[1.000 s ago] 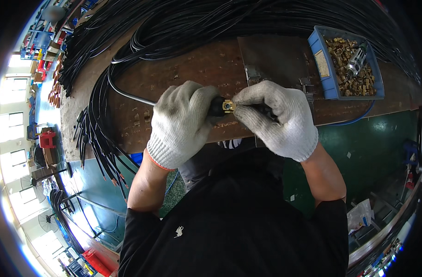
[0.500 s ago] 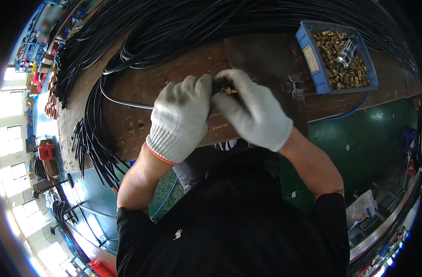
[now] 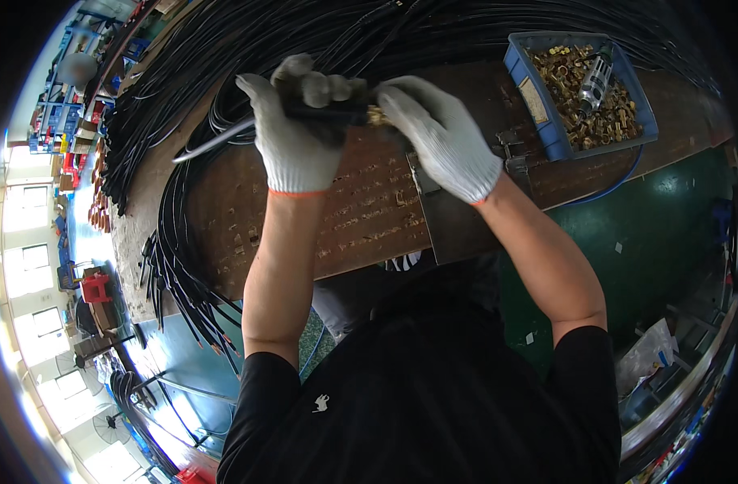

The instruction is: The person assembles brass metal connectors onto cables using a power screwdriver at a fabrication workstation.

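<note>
Both hands wear white knitted gloves with darkened fingers. My left hand (image 3: 298, 149) is wrapped round a black cable (image 3: 223, 139) that runs out past its thumb to the left. At the cable's right end a small brass fitting (image 3: 377, 116) shows between the hands. My right hand (image 3: 441, 137) pinches this fitting with thumb and fingers; some blur hides the exact grip. Both hands are held up over the far part of the brown worktable (image 3: 361, 214).
A blue bin (image 3: 556, 151) of brass fittings (image 3: 574, 105) stands at the back right, with a metal air tool (image 3: 597, 87) lying on them. Long bundles of black cable (image 3: 183, 105) cover the back and left. A dark plate (image 3: 466, 222) lies on the table.
Both hands have moved away from my body, carrying the cable. My left hand has turned and its fingers now show round the cable. The brass fitting is more exposed at the cable's end.
</note>
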The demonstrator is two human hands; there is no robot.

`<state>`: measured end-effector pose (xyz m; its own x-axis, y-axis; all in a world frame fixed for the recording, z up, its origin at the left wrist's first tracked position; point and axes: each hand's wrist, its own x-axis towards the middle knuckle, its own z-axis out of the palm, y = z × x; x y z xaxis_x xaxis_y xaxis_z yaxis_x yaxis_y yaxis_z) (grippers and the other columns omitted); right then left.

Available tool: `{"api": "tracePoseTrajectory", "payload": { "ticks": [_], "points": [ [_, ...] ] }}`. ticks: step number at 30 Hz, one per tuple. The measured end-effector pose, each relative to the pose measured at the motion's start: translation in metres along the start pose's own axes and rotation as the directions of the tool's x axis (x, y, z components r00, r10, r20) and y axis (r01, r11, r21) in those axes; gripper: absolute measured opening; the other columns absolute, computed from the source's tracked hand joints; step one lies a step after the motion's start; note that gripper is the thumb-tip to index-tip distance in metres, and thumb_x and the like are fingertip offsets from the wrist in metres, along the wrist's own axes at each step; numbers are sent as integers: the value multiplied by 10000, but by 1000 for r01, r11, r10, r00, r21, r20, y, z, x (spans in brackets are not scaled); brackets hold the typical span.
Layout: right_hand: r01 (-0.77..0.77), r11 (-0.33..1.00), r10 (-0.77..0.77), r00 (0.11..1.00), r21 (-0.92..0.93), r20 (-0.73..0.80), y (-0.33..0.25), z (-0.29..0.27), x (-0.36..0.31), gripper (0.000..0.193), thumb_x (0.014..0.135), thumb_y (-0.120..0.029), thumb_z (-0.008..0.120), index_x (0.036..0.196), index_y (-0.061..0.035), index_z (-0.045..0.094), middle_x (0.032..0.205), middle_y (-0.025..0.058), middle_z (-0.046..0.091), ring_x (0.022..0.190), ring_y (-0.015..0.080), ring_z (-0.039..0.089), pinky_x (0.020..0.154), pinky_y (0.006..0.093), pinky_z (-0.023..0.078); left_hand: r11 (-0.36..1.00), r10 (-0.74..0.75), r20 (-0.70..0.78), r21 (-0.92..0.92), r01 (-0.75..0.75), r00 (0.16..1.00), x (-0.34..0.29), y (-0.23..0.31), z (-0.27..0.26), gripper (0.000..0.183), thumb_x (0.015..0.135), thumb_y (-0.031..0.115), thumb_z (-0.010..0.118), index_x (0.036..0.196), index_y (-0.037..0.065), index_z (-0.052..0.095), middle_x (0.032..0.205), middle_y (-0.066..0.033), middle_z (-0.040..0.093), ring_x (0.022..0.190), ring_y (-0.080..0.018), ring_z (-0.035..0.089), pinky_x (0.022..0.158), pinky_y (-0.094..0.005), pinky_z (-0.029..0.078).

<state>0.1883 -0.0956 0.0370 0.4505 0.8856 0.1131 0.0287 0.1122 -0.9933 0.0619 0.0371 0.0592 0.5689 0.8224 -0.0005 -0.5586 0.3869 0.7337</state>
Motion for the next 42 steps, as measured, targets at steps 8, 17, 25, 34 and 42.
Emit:
{"api": "tracePoseTrajectory", "payload": {
  "ticks": [8, 17, 25, 34, 42],
  "points": [
    [465, 373, -195, 886, -803, 422, 62, -57, -22, 429, 931, -454, 813, 1216, -151, 710, 1094, 78, 708, 1060, 326, 705, 994, 486, 559, 1000, -5, 165, -22, 9, 986, 40, 11, -35, 618, 1097, 714, 473, 921, 148, 647, 690, 31, 367, 703, -173, 394, 789, -389, 430],
    [527, 444, -244, 849, -725, 468, 64, 12, -24, 338, 943, -397, 772, 1131, -126, 698, 1009, 81, 684, 961, 302, 695, 906, 442, 545, 989, -46, 243, 146, 10, 969, 50, 18, -48, 598, 1146, 597, 485, 905, 80, 667, 608, 15, 352, 601, -172, 385, 655, -365, 407],
    [530, 503, -181, 837, -683, 516, 62, 77, -21, 324, 992, -312, 746, 1199, -62, 729, 1053, 116, 721, 1017, 280, 726, 949, 414, 563, 938, 13, 146, 340, -63, 989, 37, 19, -71, 542, 1160, 461, 509, 912, 9, 675, 568, -9, 415, 530, -154, 416, 584, -365, 435],
    [71, 807, -71, 997, 587, -22, 68, 121, 82, 324, 1085, -320, 702, 1222, -27, 729, 976, 25, 746, 916, 117, 662, 884, 278, 529, 399, 16, 342, 859, -319, 940, 51, 11, -121, 249, 1066, 263, 640, 1141, 67, 773, 1000, -110, 778, 913, -248, 720, 801, -353, 573],
    [217, 900, -180, 975, 378, -132, 94, 120, 82, 307, 1084, -217, 595, 1005, 19, 774, 966, 47, 766, 903, 107, 665, 848, 270, 522, 742, 14, 311, 634, -218, 950, 39, -17, -99, 249, 1038, 8, 524, 1141, -21, 748, 984, -43, 760, 900, -124, 669, 789, -298, 561]
  ]
}}
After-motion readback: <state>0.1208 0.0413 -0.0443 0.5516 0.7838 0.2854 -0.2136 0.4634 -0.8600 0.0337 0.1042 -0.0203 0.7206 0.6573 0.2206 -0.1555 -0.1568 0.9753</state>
